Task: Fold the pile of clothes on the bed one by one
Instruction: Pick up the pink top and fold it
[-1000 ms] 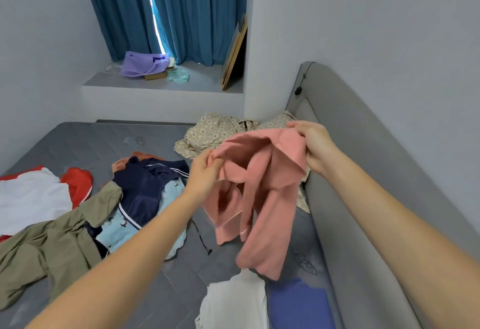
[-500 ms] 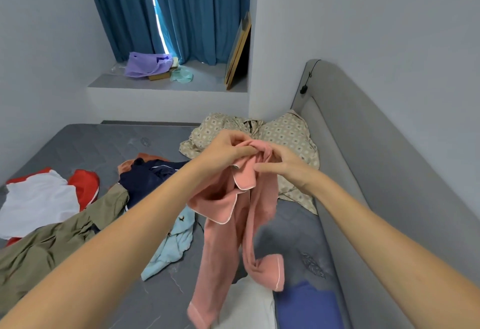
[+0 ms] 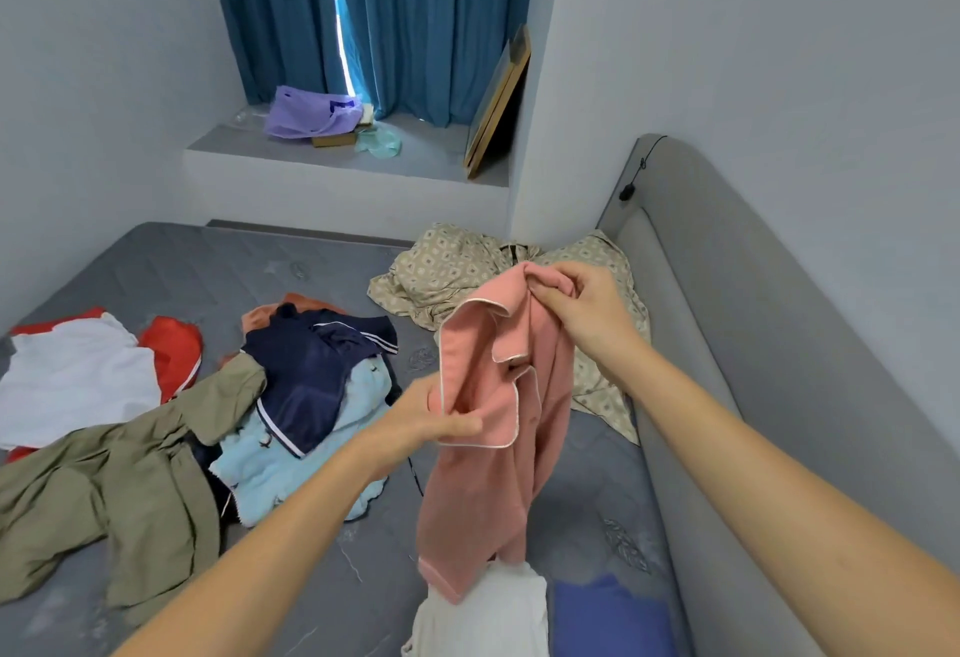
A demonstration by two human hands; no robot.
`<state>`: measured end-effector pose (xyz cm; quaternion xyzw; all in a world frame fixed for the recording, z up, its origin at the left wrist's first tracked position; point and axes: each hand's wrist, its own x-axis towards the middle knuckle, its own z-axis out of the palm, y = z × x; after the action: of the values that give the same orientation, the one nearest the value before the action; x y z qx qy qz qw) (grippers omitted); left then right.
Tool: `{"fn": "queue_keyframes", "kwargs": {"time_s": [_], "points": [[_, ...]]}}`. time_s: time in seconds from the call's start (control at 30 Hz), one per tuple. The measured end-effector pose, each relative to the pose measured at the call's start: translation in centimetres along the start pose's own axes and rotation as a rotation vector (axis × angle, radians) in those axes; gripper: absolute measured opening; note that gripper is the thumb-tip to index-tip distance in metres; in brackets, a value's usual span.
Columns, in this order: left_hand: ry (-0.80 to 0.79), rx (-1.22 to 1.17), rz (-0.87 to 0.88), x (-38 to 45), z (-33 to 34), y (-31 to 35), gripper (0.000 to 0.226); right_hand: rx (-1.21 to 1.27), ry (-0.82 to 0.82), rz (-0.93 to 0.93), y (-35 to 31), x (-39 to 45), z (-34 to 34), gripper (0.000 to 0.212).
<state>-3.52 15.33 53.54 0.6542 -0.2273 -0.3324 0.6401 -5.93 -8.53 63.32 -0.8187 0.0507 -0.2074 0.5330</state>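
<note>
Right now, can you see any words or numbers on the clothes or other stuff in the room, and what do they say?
No readable text anywhere.
Purple plastic bag on the window ledge: a dark blue mark, too blurred to read.
Pink white-piped shirt, held by the left hand and right hand: no lettering visible.
Light blue garment: tiny dark shapes, not words.

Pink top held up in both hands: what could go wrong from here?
The pink top hangs bunched, pinched by the right hand up high and the left hand at the piped edge; it may go down twisted. Its lower end brushes the white garment below and might rumple it.
</note>
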Motion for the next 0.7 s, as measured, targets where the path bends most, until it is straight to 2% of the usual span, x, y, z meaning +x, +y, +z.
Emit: {"fn": "queue_keyframes", "kwargs": {"time_s": [0.07, 0.13, 0.27, 0.4, 0.47, 0.5, 0.57, 0.63, 0.7], "points": [[-0.056, 0.07, 0.005, -0.5, 0.4, -1.3, 0.073, 0.018, 0.057, 0.009, -0.3, 0.3, 0.0, 0.008], [-0.032, 0.122, -0.012, -0.5, 0.8, -2.8, 0.071, 0.031, 0.096, 0.024, -0.6, 0.5, -0.4, 0.01], [0.137, 0.139, 0.039, -0.2, 0.5, -3.7, 0.006, -0.057, 0.134, 0.01, -0.3, 1.1, -2.6, 0.026], [0.264, 0.033, 0.174, 0.2, -1.0, -0.4, 0.041, -0.445, 0.098, -0.046, 1.0, 0.9, -6.1, 0.044], [0.307, 0.067, 0.251, 0.7, -1.9, 1.7, 0.06, -0.499, 0.059, 0.005, 1.5, 0.3, -7.4, 0.041], [0.316, 0.084, 0.277, 1.0, -2.1, 2.9, 0.062, -0.492, 0.046, 0.037, 1.6, 0.0, -7.9, 0.037], [0.323, 0.108, 0.295, 1.5, -2.3, 5.2, 0.053, -0.384, 0.02, 0.095, 1.9, -0.4, -8.6, 0.026], [0.357, 0.134, 0.302, 1.7, -2.4, 7.7, 0.046, -0.165, 0.027, 0.191, 1.4, -1.0, -9.0, 0.028], [0.385, 0.182, 0.327, 1.7, -2.3, 9.8, 0.045, -0.083, 0.05, 0.218, 0.9, -1.5, -9.4, 0.029]]}}
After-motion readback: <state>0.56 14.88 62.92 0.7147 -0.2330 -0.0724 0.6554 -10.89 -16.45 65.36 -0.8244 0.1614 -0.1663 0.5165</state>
